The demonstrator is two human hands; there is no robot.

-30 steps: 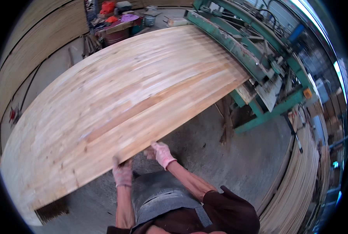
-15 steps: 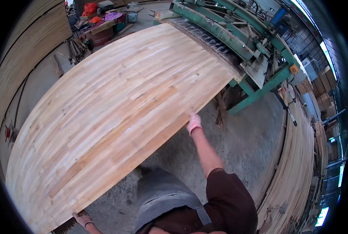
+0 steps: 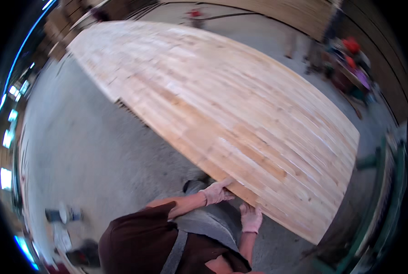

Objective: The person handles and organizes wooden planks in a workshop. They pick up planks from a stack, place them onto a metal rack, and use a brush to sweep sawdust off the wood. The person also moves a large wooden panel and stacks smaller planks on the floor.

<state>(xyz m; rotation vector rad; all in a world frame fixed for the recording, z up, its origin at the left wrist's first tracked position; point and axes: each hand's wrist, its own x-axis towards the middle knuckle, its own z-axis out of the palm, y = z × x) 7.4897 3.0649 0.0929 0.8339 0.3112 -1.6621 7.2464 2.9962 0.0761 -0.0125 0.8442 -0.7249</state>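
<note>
The left hand and right hand both grip the near long edge of the board, just beside each other and closer to its right end. The board spreads out ahead of them, its long axis slanting from far upper left to near lower right, that nearer end pointing toward the green frame.
</note>
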